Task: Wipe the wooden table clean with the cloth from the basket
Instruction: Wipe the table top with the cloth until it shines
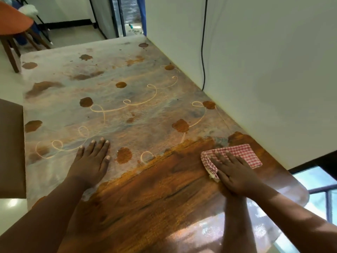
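Observation:
A long wooden table (138, 194) runs away from me along a white wall. Its far part is covered with pale dust, curly finger trails and bare brown spots; the near part shows dark glossy wood. A folded red-and-white checked cloth (242, 154) lies on the table near the wall. My right hand (235, 172) presses flat on the cloth's near left part with straight fingers. My left hand (93, 159) rests flat on the dusty surface, fingers spread, left of the wiped strip.
The white wall (255, 70) borders the table's right side, with a black cable (203, 52) hanging down it. A brown chair seat (11, 147) stands at the left edge. An orange chair (12, 21) stands beyond the far left corner. No basket is in view.

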Demonstrator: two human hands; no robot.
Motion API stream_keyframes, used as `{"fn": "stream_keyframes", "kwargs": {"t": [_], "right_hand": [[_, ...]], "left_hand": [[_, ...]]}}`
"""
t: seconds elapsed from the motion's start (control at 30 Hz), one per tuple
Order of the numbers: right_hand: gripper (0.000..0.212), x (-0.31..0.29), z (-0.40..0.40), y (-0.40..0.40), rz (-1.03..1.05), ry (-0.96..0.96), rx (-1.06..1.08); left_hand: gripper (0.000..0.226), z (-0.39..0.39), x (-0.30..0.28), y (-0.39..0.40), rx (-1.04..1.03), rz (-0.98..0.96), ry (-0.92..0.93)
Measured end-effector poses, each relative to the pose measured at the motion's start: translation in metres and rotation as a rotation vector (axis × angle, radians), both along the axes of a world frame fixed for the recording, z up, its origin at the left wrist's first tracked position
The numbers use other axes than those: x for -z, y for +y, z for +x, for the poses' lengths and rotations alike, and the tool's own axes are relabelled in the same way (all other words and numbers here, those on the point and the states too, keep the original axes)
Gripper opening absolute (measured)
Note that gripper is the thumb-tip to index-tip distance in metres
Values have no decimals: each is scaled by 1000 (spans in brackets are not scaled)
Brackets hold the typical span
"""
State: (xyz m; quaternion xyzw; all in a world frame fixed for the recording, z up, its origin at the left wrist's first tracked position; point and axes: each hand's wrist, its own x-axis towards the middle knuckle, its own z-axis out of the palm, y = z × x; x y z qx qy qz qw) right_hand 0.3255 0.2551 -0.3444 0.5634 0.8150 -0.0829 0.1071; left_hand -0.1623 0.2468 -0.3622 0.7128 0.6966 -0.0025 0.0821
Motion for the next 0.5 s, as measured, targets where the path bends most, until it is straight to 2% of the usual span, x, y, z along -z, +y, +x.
{"fn": "stream_keyframes", "kwargs": {"t": [0.1,0.2,0.27,0.4,0.5], "right_hand": [[51,2,0,44,-18,-10,168],[56,8,-23,76,-35,16,297],[56,11,-34,80,-21,56,254],[48,16,-14,53,-44,168,11],[45,15,18,46,-28,159,-55]], "left_hand": [[74,9,-6,6,-37,-1,56],[53,25,-19,23,-61,13,126],[49,43,-28,37,-36,18,133],[69,103,-36,65,0,-32,60],[74,141,-31,81,75,-51,78]]}}
